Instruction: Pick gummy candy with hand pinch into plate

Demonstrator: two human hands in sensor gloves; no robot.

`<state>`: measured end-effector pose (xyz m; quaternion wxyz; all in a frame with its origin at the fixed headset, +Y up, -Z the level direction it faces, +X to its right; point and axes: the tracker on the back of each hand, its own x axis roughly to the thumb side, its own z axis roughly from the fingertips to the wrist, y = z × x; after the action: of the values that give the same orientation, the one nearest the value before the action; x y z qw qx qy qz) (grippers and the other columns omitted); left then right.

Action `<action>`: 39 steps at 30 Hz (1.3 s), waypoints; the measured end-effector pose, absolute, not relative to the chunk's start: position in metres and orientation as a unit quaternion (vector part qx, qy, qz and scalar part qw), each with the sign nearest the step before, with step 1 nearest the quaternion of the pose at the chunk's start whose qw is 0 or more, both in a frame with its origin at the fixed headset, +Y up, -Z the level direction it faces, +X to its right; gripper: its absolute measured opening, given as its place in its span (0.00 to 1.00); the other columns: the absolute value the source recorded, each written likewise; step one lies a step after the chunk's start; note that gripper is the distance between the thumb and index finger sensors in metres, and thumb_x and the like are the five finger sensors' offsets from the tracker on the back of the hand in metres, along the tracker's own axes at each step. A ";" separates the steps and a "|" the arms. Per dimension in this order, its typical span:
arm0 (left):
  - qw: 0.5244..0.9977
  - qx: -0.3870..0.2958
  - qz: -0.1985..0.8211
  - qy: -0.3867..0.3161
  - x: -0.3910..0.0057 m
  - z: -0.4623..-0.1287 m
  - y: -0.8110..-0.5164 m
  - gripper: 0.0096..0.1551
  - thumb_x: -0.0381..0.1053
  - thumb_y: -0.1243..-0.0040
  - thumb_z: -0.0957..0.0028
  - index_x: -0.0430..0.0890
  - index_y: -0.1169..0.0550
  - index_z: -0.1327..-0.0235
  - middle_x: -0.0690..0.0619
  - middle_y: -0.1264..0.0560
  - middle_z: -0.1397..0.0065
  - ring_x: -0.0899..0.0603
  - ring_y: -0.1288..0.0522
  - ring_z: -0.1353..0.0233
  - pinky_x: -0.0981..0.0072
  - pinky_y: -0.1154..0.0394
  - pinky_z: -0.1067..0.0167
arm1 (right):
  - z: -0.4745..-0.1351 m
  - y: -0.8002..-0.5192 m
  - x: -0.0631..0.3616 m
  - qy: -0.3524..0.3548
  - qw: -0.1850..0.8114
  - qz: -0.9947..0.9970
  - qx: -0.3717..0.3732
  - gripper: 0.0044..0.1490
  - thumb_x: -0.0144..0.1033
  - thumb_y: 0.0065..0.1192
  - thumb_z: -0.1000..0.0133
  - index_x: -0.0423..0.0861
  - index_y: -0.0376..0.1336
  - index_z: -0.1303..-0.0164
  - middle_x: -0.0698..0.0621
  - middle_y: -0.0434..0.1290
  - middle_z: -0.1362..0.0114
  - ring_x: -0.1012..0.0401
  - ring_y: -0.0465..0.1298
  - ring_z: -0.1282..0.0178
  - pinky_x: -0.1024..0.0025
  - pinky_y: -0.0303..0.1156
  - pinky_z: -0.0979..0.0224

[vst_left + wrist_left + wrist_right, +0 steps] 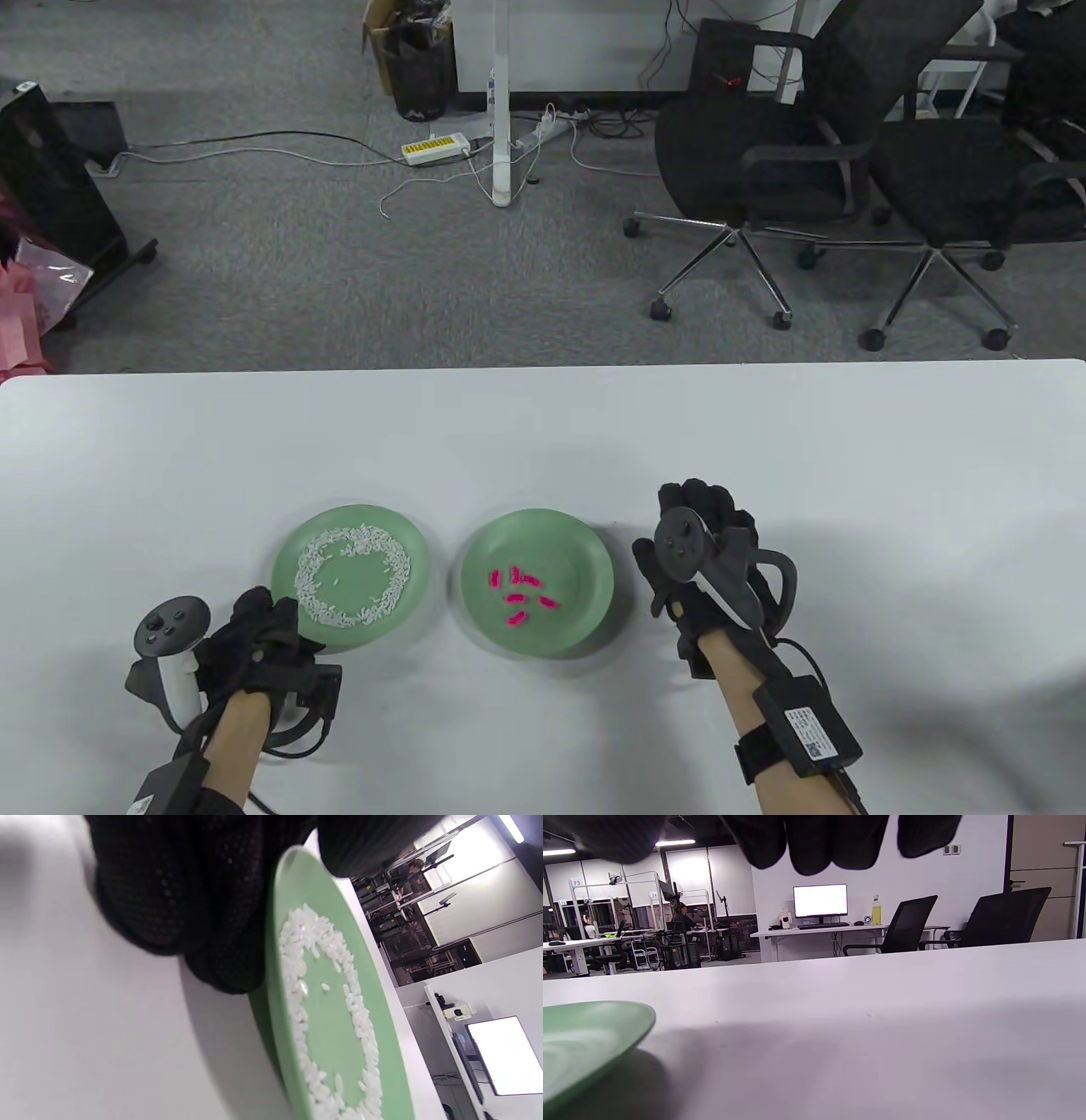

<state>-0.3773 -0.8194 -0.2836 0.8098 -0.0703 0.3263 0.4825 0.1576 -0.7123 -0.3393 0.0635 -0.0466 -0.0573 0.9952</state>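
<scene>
Several pink gummy candies (519,590) lie in the right green plate (585,543). The left green plate (424,552) holds a ring of small white grains (352,577). My left hand (271,609) grips this plate's near-left rim; in the left wrist view the gloved fingers (169,899) lie under the rim (275,942) and the thumb lies over it. My right hand (689,543) rests open and empty on the table, just right of the candy plate. Its fingertips (814,844) hang above the bare table, with the plate's edge (585,1035) at the lower left.
The white table (543,424) stretches wide behind and to both sides of the plates. Two black office chairs (764,153) and cables on the grey floor lie beyond its far edge.
</scene>
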 end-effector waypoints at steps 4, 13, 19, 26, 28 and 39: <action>0.857 -0.070 0.400 0.316 -0.364 -0.284 -0.799 0.45 0.60 0.40 0.53 0.42 0.34 0.23 0.37 0.27 0.29 0.36 0.10 0.51 0.52 0.14 0.54 | -0.327 -0.715 0.168 -0.053 0.073 0.995 -0.038 0.54 0.65 0.56 0.57 0.55 0.51 0.20 0.52 0.53 0.12 0.48 0.55 0.12 0.42 0.52 0.17; 0.977 0.007 0.155 0.149 -0.291 -0.265 -0.729 0.46 0.67 0.45 0.52 0.49 0.36 0.20 0.45 0.41 0.17 0.28 0.36 0.20 0.36 0.34 0.29 | -0.304 -0.717 0.163 -0.064 0.068 0.996 -0.001 0.56 0.65 0.52 0.57 0.55 0.44 0.19 0.52 0.47 0.11 0.48 0.50 0.11 0.45 0.48 0.16; 0.993 0.086 0.074 -0.018 -0.235 -0.259 -0.708 0.49 0.68 0.47 0.54 0.57 0.47 0.18 0.55 0.54 0.13 0.37 0.56 0.12 0.35 0.53 0.22 | -0.294 -0.729 0.161 -0.063 0.034 0.997 0.021 0.57 0.65 0.50 0.56 0.54 0.40 0.19 0.51 0.42 0.11 0.47 0.47 0.11 0.45 0.45 0.16; 0.994 0.089 0.037 -0.043 -0.215 -0.265 -0.716 0.52 0.70 0.50 0.55 0.57 0.52 0.19 0.55 0.59 0.14 0.39 0.60 0.12 0.38 0.57 0.22 | -0.292 -0.740 0.167 -0.045 0.016 0.998 0.026 0.57 0.65 0.49 0.56 0.53 0.38 0.20 0.50 0.41 0.11 0.47 0.46 0.11 0.45 0.45 0.16; 0.994 0.090 0.032 -0.046 -0.215 -0.265 -0.716 0.52 0.70 0.50 0.55 0.57 0.53 0.19 0.55 0.59 0.13 0.39 0.60 0.12 0.38 0.57 0.22 | -0.291 -0.740 0.165 -0.045 0.013 0.999 0.027 0.57 0.65 0.48 0.56 0.53 0.37 0.20 0.50 0.40 0.11 0.47 0.46 0.11 0.45 0.45 0.16; 0.995 0.078 0.025 -0.049 -0.213 -0.267 -0.725 0.53 0.70 0.51 0.55 0.54 0.51 0.18 0.52 0.57 0.13 0.37 0.58 0.12 0.39 0.56 0.22 | -0.291 -0.746 0.147 -0.029 0.019 0.998 0.051 0.58 0.67 0.48 0.57 0.53 0.38 0.20 0.50 0.41 0.11 0.47 0.48 0.11 0.47 0.46 0.16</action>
<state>-0.2135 -0.7253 -0.2665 0.9954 0.0784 -0.0493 0.0254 0.1474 -0.7465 -0.2910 0.0185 0.0505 -0.0288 0.9981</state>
